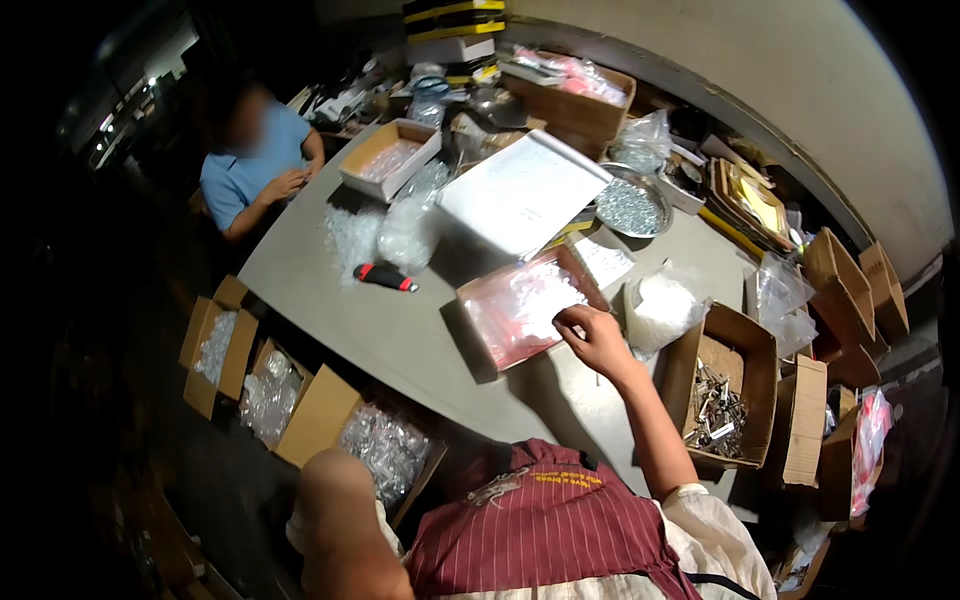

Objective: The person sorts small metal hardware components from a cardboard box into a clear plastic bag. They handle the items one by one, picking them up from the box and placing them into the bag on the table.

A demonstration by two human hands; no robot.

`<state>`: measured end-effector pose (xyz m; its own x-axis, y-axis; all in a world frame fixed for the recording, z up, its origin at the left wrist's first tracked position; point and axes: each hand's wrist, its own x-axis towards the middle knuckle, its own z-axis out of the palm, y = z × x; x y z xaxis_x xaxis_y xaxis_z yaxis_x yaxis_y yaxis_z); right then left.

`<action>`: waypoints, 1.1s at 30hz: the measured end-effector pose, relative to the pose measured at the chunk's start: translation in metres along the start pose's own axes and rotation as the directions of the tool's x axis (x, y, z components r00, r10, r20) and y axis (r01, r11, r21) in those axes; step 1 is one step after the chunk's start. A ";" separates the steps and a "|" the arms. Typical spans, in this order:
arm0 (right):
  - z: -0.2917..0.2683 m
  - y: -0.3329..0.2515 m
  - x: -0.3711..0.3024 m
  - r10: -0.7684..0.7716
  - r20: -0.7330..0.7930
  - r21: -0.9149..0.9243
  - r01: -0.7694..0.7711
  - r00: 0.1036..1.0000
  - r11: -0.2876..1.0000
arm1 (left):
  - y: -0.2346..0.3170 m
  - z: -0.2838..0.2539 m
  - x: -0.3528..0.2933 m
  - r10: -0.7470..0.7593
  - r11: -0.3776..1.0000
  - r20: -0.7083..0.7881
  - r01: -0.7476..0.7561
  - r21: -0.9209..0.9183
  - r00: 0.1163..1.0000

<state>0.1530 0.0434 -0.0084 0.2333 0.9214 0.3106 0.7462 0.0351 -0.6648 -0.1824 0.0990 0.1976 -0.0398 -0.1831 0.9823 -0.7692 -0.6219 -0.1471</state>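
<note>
My right hand [592, 338] is at the right rim of a shallow reddish-brown box [508, 362]. Its fingers are curled together, and what they may hold is too small to make out. Inside the box lie clear plastic bags [520, 305] with pink marks, shining brightly under the light. Close to the camera at the lower left, my left hand [338, 485] is a smeared shape whose fingers do not show. Right of my right hand stands a white plastic bag [662, 305] with pale contents. A cardboard box [700, 345] holding metal parts [715, 412] is beside it.
A white paper stack [525, 190], a metal bowl of small parts [633, 207] and a red-black tool [386, 278] lie on the grey table [300, 250]. Open cartons [318, 415] of bagged parts stand below its left edge. Across the table sits a person in blue [245, 170].
</note>
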 end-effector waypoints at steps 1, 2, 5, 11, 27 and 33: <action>0.003 0.009 0.007 0.025 -0.038 -0.004 -0.026 0.999 1.000 | -0.004 0.005 -0.001 0.013 1.000 -0.009 -0.013 -0.009 1.000; 0.003 0.026 0.008 0.041 -0.062 -0.071 -0.046 0.997 0.996 | -0.010 0.007 -0.006 0.025 0.999 -0.026 -0.026 -0.034 0.999; 0.013 0.058 0.013 0.141 -0.103 -0.198 -0.159 0.985 0.967 | -0.011 0.012 -0.004 0.041 0.998 -0.033 -0.043 -0.048 0.999; 0.040 0.093 0.022 0.210 -0.139 -0.367 -0.247 0.968 0.897 | -0.006 0.015 0.001 0.037 0.999 -0.023 -0.038 -0.012 0.999; 0.038 0.083 0.000 0.253 -0.308 0.294 -0.161 0.917 0.942 | -0.017 0.028 0.000 0.070 0.996 -0.040 -0.072 -0.050 0.997; 0.001 0.046 -0.028 0.567 -0.176 0.881 -0.128 0.804 0.455 | -0.022 0.034 0.000 0.075 0.995 -0.039 -0.077 -0.068 0.996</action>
<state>0.1807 0.0196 -0.0482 0.7208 0.6931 -0.0078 -0.2399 0.2390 -0.9409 -0.1443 0.0867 0.1969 -0.1218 -0.1993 0.9723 -0.8056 -0.5524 -0.2141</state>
